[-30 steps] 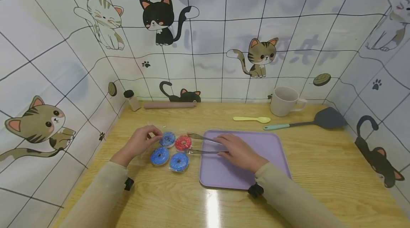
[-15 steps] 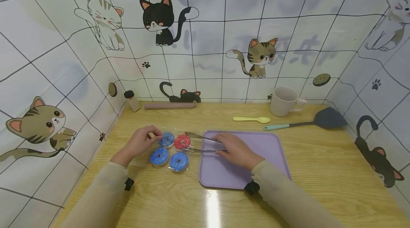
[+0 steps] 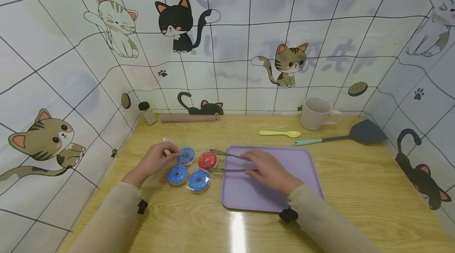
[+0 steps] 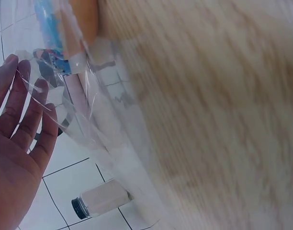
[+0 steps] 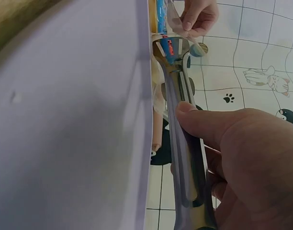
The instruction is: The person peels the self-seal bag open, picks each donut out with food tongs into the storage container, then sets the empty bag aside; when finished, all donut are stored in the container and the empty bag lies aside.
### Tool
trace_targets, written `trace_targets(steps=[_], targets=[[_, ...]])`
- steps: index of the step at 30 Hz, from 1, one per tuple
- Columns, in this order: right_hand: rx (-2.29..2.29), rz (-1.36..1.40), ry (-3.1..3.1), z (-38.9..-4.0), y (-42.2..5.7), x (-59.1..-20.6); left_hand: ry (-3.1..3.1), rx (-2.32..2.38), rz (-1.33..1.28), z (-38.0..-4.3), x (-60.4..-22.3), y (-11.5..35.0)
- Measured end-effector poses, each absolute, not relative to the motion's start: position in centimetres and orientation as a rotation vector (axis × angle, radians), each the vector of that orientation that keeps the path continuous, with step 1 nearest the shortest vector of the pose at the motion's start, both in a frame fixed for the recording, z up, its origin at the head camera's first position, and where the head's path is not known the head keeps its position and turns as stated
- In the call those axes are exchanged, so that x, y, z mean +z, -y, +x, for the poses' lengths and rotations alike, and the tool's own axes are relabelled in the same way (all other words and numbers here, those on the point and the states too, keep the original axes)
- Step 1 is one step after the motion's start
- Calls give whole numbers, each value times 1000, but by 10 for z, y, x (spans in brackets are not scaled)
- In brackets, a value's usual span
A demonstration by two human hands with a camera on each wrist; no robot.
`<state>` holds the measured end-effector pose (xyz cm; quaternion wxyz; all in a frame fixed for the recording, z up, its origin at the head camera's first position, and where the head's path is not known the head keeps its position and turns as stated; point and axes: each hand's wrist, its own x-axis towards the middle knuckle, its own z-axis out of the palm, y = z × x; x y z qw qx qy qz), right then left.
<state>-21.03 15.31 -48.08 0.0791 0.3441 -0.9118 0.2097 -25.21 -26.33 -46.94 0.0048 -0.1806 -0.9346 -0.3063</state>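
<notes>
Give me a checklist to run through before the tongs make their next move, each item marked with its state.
1. Tongs held: ok, the right hand grips them.
2. Tong tips spread, one toward the far side and one toward the near side of the red doughnut: ok in the head view.
3. Tips pressing firmly on the doughnut: cannot tell.
4. Left hand free: not ok, it pinches clear film.
5. Purple tray free of doughnuts: ok, the red one and three blue doughnuts all lie beside it.
</notes>
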Motion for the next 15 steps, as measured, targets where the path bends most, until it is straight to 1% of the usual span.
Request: trace_targets(steps=[10, 15], targets=[[590, 969, 2764, -195, -178, -473, 2913, -985, -561, -250, -473, 268], [586, 952, 2736, -188, -198, -474, 2924, -981, -559, -251, -471, 266]])
